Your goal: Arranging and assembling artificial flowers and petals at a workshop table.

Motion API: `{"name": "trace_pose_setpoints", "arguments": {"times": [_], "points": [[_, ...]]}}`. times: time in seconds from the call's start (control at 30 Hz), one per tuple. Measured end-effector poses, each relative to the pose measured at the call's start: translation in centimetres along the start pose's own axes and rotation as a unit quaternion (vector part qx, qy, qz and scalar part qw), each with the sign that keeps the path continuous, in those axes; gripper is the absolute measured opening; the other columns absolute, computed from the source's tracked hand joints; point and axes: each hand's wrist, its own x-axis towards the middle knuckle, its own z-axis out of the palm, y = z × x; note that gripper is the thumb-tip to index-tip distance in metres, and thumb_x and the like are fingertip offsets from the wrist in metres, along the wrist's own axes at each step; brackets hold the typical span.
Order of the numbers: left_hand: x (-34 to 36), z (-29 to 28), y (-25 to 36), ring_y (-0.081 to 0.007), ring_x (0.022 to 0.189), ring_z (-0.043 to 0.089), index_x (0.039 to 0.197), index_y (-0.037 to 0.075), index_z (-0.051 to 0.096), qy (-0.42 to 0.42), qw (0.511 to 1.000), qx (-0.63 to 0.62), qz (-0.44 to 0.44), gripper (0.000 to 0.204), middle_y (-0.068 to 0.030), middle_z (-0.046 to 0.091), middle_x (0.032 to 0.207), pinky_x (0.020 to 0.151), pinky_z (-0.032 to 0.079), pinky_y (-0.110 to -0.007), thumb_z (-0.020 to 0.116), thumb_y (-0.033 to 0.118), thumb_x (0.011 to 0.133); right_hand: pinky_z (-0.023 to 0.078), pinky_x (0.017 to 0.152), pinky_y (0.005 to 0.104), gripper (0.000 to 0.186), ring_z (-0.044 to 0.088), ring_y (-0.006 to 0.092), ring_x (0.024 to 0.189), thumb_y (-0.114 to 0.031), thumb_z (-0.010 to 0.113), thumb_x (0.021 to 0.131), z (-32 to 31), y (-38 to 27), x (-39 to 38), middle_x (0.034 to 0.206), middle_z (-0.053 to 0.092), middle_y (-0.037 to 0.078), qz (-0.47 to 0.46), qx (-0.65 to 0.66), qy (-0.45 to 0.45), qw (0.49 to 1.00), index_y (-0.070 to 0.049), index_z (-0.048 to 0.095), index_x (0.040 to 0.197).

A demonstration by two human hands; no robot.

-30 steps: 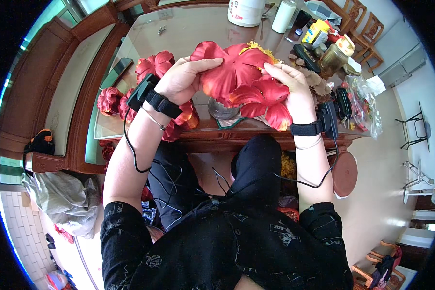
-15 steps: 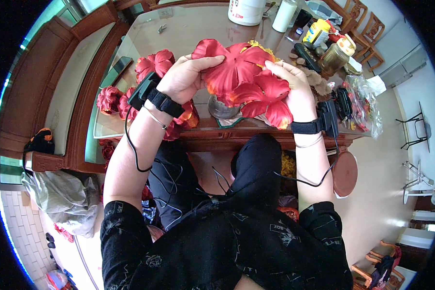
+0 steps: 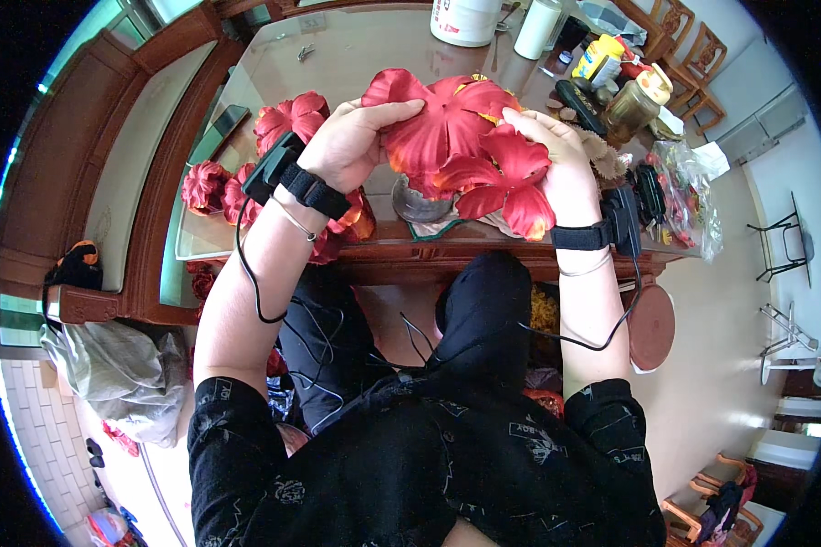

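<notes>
Both my hands hold red artificial flower petals [image 3: 447, 118] up over the near edge of the table. My left hand [image 3: 356, 141] pinches the left side of the large petal layer, thumb on top. On the right side, my right hand [image 3: 556, 150] grips it with the thumb on top too; a smaller red petal piece [image 3: 502, 173] with orange-tipped edges hangs in front, by that hand. A bit of yellow shows behind the upper petals. Beneath them a grey round dish [image 3: 418, 202] is partly hidden. Finished-looking red flowers [image 3: 292, 118] lie to the left, partly behind my left wrist.
On the glass-topped table [image 3: 356, 50] stand a white tub [image 3: 465, 20], a white bottle [image 3: 538, 29], a yellow container [image 3: 598, 60] and a brown jar [image 3: 637, 108]. A phone [image 3: 221, 128] lies at left. Clear plastic bags [image 3: 689, 196] sit at right, above a round stool [image 3: 652, 328].
The petals have tilted and spread slightly, and less yellow shows behind them. My right hand has shifted a little to the right; both hands keep their grip.
</notes>
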Motion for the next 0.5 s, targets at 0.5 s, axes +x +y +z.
{"name": "trace_pose_setpoints", "arguments": {"times": [0.5], "points": [[-0.6,0.33,-0.41,-0.0145,0.084,0.067,0.1,0.0,0.066,0.019,0.999,0.024,0.023,0.017,-0.0071,0.068,0.097,0.075,0.054,-0.027,0.068,0.01,0.087,0.046,0.067,0.0195,0.018,0.058,0.0045,0.072,-0.02,0.068,0.089,-0.14,0.19,-0.77,0.082,0.066,0.0,0.032,-0.041,0.0,0.999,-0.002,0.069,0.09]]}}
